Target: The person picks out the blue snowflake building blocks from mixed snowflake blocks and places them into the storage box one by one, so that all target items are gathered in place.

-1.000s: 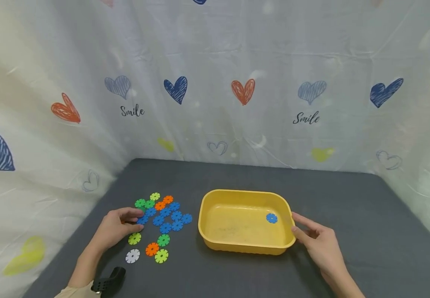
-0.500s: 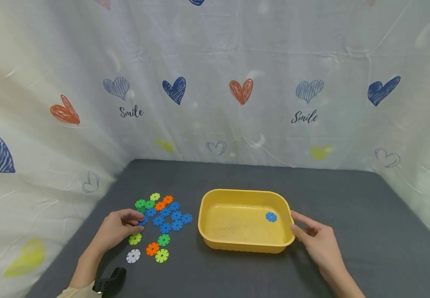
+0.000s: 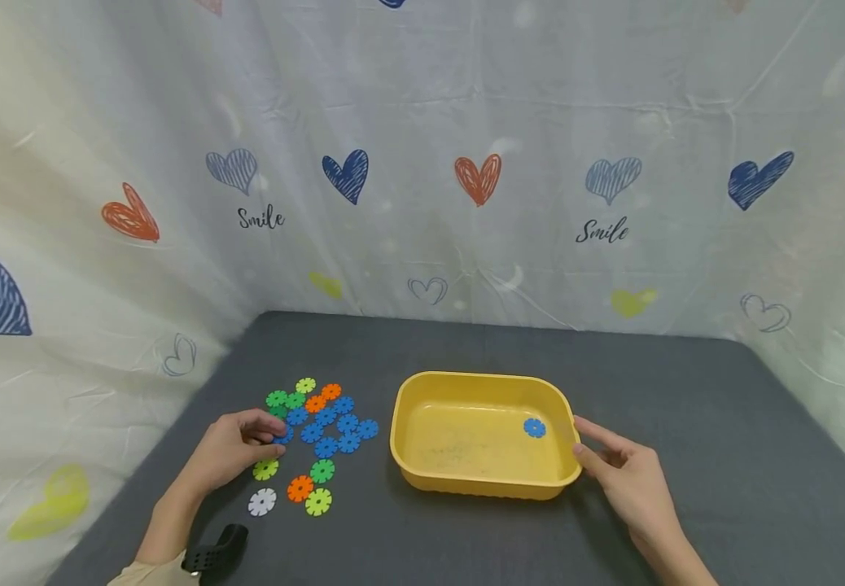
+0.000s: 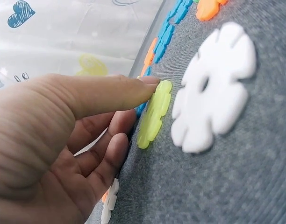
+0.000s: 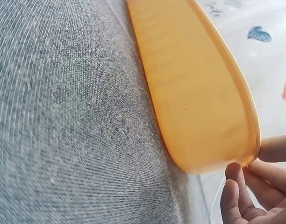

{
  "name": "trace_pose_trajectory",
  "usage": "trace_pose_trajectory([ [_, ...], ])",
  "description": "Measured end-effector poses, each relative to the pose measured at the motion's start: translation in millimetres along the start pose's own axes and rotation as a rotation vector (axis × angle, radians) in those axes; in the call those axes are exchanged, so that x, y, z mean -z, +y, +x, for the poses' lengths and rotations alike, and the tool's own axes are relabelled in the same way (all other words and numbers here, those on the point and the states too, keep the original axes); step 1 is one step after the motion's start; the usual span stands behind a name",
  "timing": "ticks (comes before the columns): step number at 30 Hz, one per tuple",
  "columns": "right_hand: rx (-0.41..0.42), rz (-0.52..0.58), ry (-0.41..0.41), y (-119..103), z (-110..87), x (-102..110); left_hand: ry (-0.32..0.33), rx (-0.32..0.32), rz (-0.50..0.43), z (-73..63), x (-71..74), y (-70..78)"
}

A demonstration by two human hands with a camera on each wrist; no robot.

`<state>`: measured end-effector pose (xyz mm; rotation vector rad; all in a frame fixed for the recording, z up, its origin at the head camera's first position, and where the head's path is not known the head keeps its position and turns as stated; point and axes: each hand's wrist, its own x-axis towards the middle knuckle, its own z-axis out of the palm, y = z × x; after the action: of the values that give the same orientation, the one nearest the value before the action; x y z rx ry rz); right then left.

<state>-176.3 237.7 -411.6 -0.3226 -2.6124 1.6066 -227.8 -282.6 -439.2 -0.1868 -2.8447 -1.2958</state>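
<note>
On the left of the head view, several notched plastic interlocking discs lie in a loose group. My left hand (image 3: 232,452) is down among them, thumb and fingers at a blue interlocking disc (image 3: 285,435) that they partly cover. In the left wrist view, the thumb tip overlaps a yellow-green disc (image 4: 154,116), with a white disc (image 4: 215,88) beside it. A yellow plastic basin (image 3: 459,486) stands right of the group, with one blue disc (image 3: 535,428) inside. My right hand (image 3: 631,480) holds the basin's right end at the rim between thumb and fingers.
Orange discs (image 3: 300,488), green discs (image 3: 322,470) and more blue discs (image 3: 348,442) lie between the left hand and the basin. A grey cloth (image 3: 496,545) covers the table. A white curtain (image 3: 408,244) printed with hearts hangs behind and at the sides.
Both hands, the discs and the basin keep their places; only the head view shifts slightly.
</note>
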Motion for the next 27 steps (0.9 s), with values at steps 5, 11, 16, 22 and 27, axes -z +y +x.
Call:
trace_pose_trajectory([
  [5, -0.005, 0.009, -0.002, -0.4, -0.7, -0.1, 0.013, 0.025, 0.021, 0.3, 0.4, -0.6],
  [11, 0.001, 0.000, 0.000, -0.2, 0.0, -0.2, 0.017, 0.035, 0.048, 0.9, 1.6, -0.8],
  [16, -0.002, 0.004, -0.006, -0.2, -0.2, -0.3, 0.013, 0.026, 0.059, 0.5, 2.7, -0.8],
  [22, -0.006, 0.018, -0.011, -0.2, 0.3, -0.7, 0.002, 0.028, 0.043, -0.4, 2.1, -0.9],
  [27, -0.017, 0.015, -0.012, 0.3, -0.5, 0.7, -0.005, 0.011, 0.027, 0.4, 0.1, -0.9],
])
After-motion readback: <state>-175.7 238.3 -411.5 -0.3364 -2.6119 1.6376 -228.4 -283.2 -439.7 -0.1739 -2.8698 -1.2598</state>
